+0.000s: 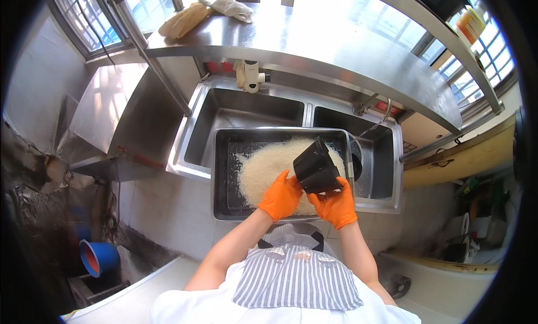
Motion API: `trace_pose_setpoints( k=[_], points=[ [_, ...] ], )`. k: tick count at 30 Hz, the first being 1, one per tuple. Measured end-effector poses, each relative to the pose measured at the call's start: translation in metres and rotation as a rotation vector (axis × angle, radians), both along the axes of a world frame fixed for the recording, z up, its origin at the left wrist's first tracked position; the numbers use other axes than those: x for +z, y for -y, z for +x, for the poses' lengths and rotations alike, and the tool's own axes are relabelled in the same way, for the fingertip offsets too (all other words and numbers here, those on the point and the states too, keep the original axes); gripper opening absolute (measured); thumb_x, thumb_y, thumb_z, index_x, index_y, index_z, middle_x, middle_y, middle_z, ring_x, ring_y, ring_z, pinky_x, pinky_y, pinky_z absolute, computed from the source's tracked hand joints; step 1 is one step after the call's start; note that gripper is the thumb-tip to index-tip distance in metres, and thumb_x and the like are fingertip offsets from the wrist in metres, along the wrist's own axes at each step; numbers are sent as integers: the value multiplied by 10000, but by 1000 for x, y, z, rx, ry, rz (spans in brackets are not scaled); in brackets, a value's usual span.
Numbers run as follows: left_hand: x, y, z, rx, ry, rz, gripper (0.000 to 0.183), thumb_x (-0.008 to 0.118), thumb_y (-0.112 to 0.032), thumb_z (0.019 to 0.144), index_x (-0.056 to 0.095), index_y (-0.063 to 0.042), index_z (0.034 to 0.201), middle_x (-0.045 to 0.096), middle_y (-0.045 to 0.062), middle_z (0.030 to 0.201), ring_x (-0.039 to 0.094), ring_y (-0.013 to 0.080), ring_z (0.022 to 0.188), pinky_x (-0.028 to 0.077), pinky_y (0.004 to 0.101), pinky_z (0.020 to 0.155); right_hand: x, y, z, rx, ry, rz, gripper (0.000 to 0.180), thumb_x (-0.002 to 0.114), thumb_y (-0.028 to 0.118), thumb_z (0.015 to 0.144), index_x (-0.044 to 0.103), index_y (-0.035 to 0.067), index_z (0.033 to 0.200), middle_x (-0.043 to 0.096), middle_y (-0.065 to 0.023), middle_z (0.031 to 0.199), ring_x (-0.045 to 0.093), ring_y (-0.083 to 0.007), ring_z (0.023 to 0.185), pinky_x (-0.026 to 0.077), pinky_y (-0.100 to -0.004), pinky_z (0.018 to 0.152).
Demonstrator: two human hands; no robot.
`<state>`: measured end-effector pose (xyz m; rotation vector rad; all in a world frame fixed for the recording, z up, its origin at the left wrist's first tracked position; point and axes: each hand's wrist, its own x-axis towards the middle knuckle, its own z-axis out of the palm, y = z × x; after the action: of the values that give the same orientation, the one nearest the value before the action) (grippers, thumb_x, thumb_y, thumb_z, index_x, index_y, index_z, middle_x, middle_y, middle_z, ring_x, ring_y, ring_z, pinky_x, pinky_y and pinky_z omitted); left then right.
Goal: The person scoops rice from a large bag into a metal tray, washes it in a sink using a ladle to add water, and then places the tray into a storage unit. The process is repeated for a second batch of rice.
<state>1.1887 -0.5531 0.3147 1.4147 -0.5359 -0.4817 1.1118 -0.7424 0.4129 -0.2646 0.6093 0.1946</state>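
A black plastic tub (315, 168), tilted on its side, is in my gloved hands above the right half of a dark rectangular metal tray (222, 172). My right hand (336, 202), in an orange glove, grips its lower right rim. At its lower left is my left hand (283, 196), also gloved in orange, with the fingertips at the tub's side; how firmly it holds is hard to see. White rice-like grains (260, 168) lie spread in a wide heap over the tray bottom. The tub's inside faces away from view.
Under the tray is a double steel sink (197, 168), with a faucet hose (376, 124) at its right basin. A steel shelf (273, 38) runs above the sink and bears a brown bag (185, 20) and a cloth (233, 9). A blue bucket (105, 257) stands at lower left.
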Motion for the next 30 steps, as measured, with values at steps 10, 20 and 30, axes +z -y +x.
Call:
trace_pose_setpoints(
  k=[10,20,30],
  points=[
    [25,9,20,62,-954,-580,680,346,-543,1079,497,-26,1493,509,153,1546,456,313,1425,304,400,1224,-11,23,-6,-109,-131,-350,573,670,345,841,589,187,1385,623,-97,1378,606,-318,1242,522,-531,1038],
    [23,-54,30,343,902,990,232,701,-354,900,759,-138,837,723,80,1199,579,276,1286,340,539,1136,164,79,19,-11,186,-657,535,638,278,984,541,58,1462,627,-117,1406,632,-268,1269,555,-433,1043],
    [35,-84,9,459,757,996,337,732,-350,888,740,-146,1157,700,64,1283,594,273,1280,322,547,1134,282,177,143,-29,189,-1117,642,634,624,937,623,99,1305,694,-106,1043,677,-228,887,629,-433,776]
  ],
)
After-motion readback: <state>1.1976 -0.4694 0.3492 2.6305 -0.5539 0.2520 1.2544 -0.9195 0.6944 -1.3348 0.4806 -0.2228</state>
